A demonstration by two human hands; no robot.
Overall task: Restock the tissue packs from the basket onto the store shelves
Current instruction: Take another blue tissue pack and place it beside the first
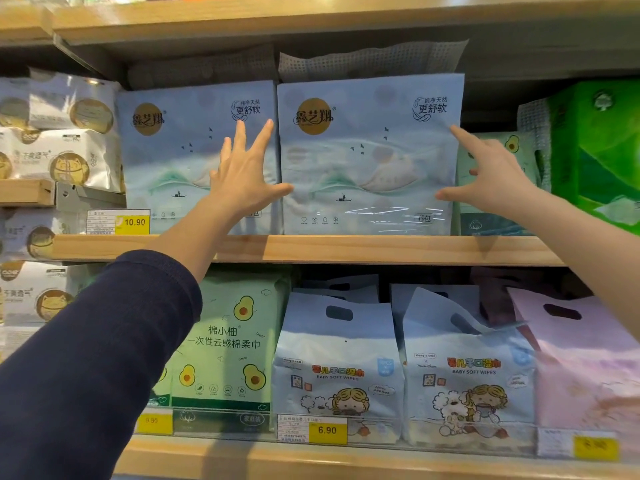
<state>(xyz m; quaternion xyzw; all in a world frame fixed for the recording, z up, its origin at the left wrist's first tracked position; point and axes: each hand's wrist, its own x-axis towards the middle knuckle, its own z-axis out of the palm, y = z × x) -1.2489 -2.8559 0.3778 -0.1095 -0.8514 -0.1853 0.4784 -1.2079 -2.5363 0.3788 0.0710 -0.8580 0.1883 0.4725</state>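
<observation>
Two pale blue tissue packs stand side by side on the upper wooden shelf (311,247). The right pack (367,157) sits upright between my hands. My left hand (242,174) is spread flat, its fingers straight, at the seam between this pack and the left pack (173,154), with the thumb on the right pack's left edge. My right hand (491,178) has its index finger and thumb extended against the right pack's right edge. Neither hand grips anything. The basket is out of view.
White cat-print packs (59,150) fill the left shelves. A green avocado pack (498,174) and a bright green box (599,150) stand right of my right hand. Below are an avocado towel pack (228,341), baby wipes bags (339,368) and a pink bag (588,368). Yellow price tags (133,222) line the shelf edges.
</observation>
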